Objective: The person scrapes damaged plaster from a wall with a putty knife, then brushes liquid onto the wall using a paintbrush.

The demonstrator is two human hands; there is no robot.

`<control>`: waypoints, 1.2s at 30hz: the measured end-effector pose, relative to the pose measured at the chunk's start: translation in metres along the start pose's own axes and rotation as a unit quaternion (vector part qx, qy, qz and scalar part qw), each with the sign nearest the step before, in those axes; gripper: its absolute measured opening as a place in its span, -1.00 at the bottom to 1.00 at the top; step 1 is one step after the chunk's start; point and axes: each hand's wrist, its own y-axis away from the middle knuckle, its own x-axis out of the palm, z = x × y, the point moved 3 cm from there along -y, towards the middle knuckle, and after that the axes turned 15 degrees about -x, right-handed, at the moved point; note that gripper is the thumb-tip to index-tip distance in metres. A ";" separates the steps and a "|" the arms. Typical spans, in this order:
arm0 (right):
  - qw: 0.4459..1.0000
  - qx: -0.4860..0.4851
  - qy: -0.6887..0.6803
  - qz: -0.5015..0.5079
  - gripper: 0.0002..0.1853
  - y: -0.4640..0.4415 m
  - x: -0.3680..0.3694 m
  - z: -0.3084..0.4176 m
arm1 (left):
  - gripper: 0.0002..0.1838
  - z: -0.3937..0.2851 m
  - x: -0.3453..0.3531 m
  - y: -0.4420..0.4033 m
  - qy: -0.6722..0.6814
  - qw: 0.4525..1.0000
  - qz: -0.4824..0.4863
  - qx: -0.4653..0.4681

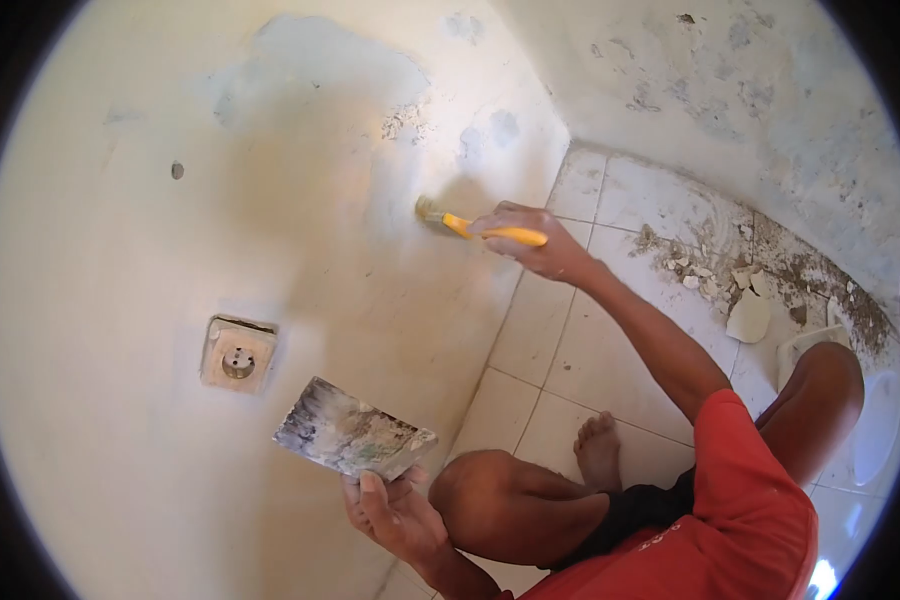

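My right hand (532, 238) is closed round the yellow handle of a paintbrush (457, 225). The brush's bristles meet the pale wall (300, 300), beside a damp-looking grey patch and below a rough, chipped spot. Lower down, my left hand (400, 515) grips a flat, curved plate (350, 430) by its lower edge, with the thumb over the front. Grey, white and dark smears cover the plate, which is held tilted close to the wall.
A wall socket (238, 354) sits left of the plate. Tiled floor (610, 340) lies to the right, with plaster flakes (748, 316) and dirt along the far wall (710, 90). My bent knees and one bare foot (598, 450) are below.
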 end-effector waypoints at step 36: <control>0.885 0.193 -0.263 -0.332 -0.73 -0.019 -0.034 -0.104 | -0.65 -0.006 0.005 -0.009 -0.053 0.998 0.029 0.032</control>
